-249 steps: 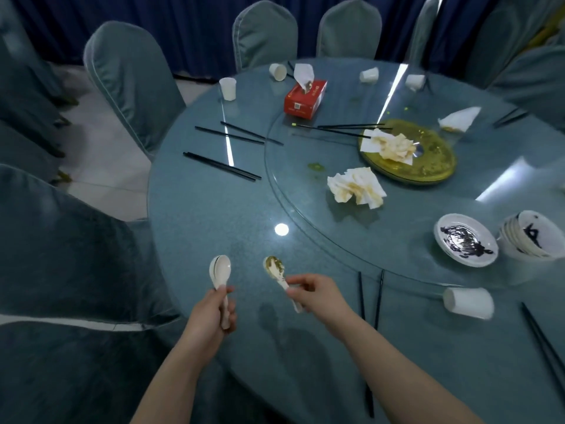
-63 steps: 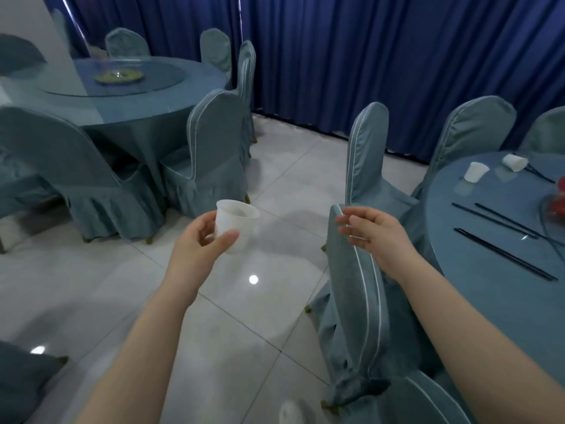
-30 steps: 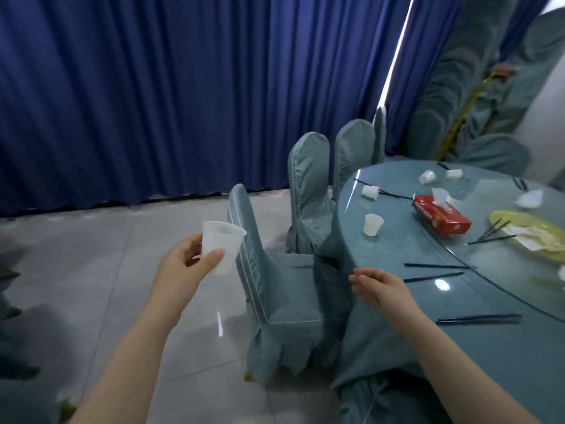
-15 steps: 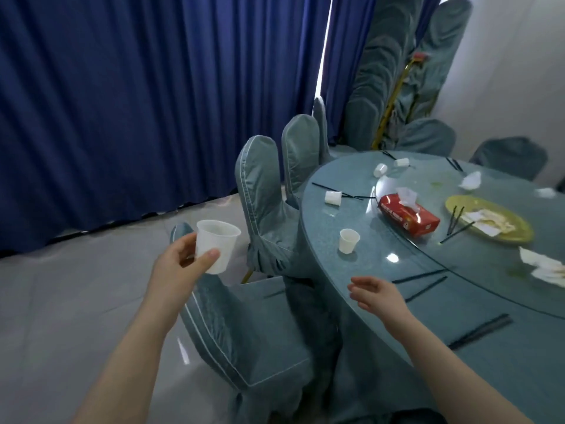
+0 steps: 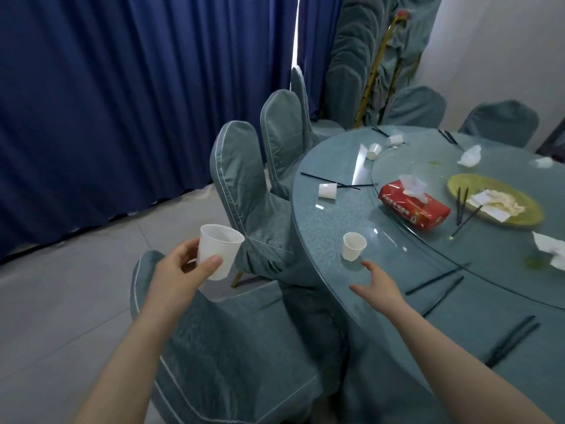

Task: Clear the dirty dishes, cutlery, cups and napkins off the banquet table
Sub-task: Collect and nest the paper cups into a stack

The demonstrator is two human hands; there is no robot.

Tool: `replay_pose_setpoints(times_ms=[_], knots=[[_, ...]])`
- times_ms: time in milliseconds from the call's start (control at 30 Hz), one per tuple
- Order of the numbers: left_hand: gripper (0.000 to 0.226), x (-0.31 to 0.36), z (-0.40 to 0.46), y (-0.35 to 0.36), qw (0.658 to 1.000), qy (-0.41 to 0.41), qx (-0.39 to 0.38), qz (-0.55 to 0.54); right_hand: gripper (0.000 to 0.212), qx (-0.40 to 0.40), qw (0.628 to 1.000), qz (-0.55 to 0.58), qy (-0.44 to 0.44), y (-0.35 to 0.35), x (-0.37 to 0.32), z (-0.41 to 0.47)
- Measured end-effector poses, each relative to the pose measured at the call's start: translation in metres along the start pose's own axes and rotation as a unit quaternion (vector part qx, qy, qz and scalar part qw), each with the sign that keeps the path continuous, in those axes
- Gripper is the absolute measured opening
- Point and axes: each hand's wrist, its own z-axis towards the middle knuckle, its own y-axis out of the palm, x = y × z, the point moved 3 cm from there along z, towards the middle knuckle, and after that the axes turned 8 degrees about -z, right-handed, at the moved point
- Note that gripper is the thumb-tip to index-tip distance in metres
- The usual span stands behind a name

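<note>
A person's left hand (image 5: pixel 180 270) grips a white paper cup (image 5: pixel 218 255) above a covered chair (image 5: pixel 214 347), while the right hand (image 5: pixel 377 286), fingers spread and empty, reaches toward an upright cup (image 5: pixel 353 250) at the near edge of the table (image 5: pixel 321 237).

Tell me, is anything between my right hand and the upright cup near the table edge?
Nothing visible. The right hand is open just short of the cup, with only bare table between them. The chopsticks lie off to the right.
</note>
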Motion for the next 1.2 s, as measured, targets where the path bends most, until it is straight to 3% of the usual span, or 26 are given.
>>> replay_pose_setpoints(times_ms=[267,467,667,800,933,1200], knots=[[0.036,-0.028,0.046,0.037,0.997,-0.052,0.045,0.025,0.067,0.000,0.986,-0.151,-0.073,0.006,0.002,0.112],[0.041,-0.041,0.061,0.061,0.995,-0.073,0.064,0.036,0.087,-0.095,0.971,-0.210,-0.062,0.025,0.006,0.159],[0.040,-0.038,0.064,0.037,0.993,-0.060,0.100,0.025,0.075,-0.124,0.971,-0.122,-0.166,0.029,-0.035,0.146],[0.042,-0.029,0.055,0.002,0.993,-0.038,0.116,0.003,0.068,-0.162,0.970,0.017,-0.181,0.035,-0.083,0.109],[0.048,-0.017,0.033,-0.051,0.995,-0.010,0.103,0.002,0.060,-0.182,0.949,0.162,-0.198,0.046,-0.138,0.057],[0.057,-0.010,-0.029,-0.177,0.996,0.027,0.060,0.061,0.060,-0.157,0.913,0.289,-0.240,0.069,-0.265,-0.060]])
